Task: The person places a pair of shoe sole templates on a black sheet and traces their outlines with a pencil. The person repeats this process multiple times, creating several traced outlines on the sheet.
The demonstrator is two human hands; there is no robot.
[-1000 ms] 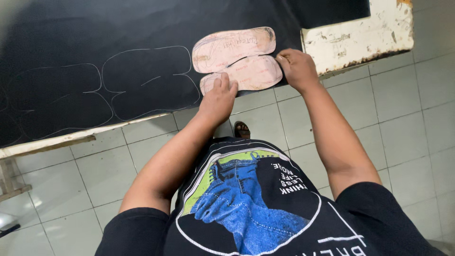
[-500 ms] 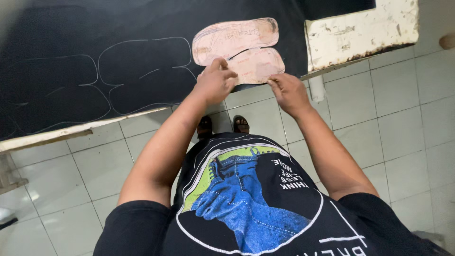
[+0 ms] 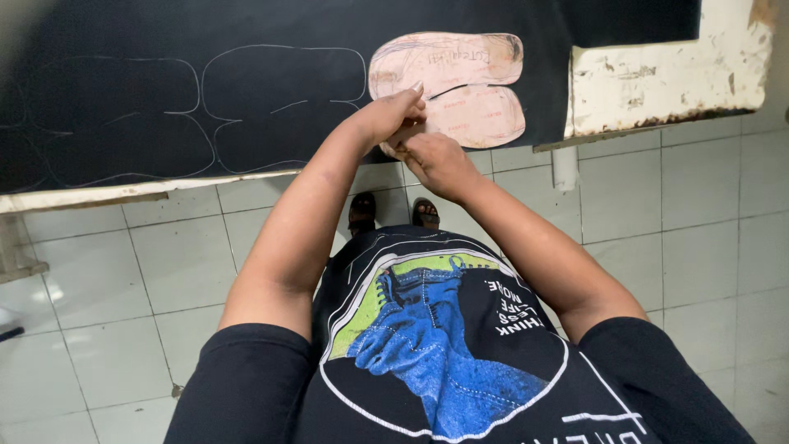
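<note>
No packages, signs or screens in view. Only label-like marks: faint handwritten scribbles on the pinkish cardboard template, which lies on the black sheet at top centre. The template is shaped like two shoe soles joined side by side, pale pink-tan with darker worn edges; the writing runs along the upper lobe and again faintly on the lower lobe, too small to make out. The only other print is the round graphic on the person's black shirt at bottom centre: white ring, blue figure, green patch, short white lettering on the right side.
</note>
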